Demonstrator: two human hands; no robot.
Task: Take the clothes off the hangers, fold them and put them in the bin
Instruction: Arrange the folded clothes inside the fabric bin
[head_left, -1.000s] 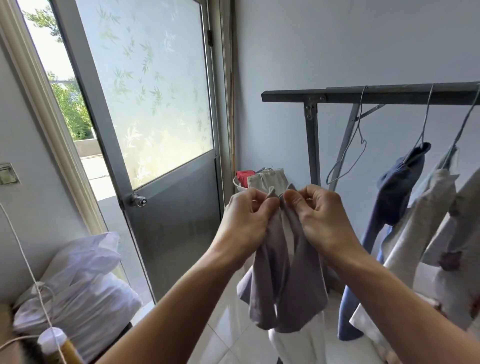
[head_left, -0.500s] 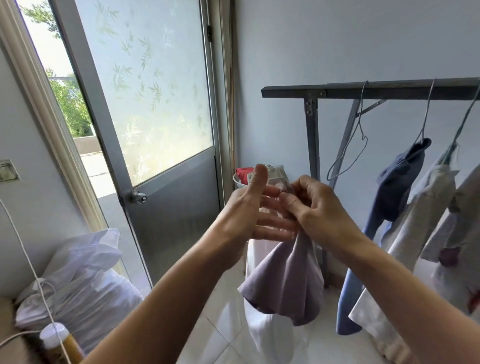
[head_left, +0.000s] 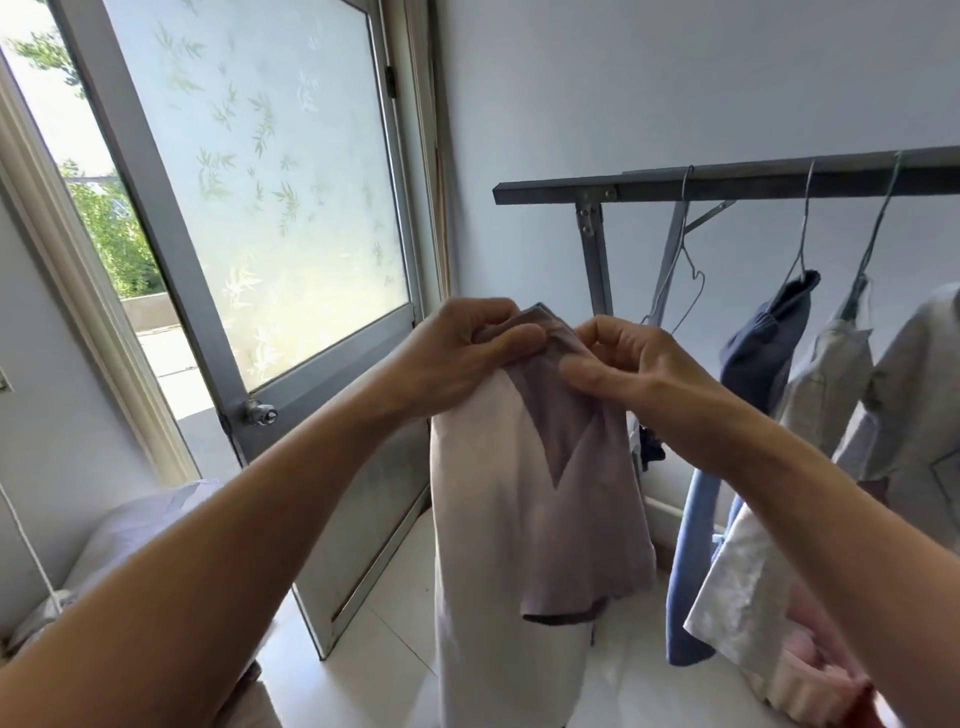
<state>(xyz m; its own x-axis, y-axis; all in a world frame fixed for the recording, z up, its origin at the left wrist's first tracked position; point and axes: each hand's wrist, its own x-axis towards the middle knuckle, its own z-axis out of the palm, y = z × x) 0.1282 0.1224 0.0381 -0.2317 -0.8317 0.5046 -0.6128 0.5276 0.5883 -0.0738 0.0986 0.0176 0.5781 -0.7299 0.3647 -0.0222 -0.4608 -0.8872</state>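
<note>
Left grip (head_left: 470, 345) and right grip (head_left: 631, 358) each pinch the top of the mauve garment (head_left: 576, 499), held in the air in front of a white cloth shape (head_left: 478, 571). Behind, the rack (head_left: 727, 183) carries an empty hanger (head_left: 698, 274) and a navy garment (head_left: 769, 343).

Frosted door (head_left: 260, 182), knob (head_left: 261, 414), white sack (head_left: 130, 540)

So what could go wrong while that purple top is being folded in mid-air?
The left hand and right hand pinch only the upper edge of the top, with nothing underneath, so the fold may fall open. The pale cloth under the left hand hangs low and could drag on the floor.
</note>
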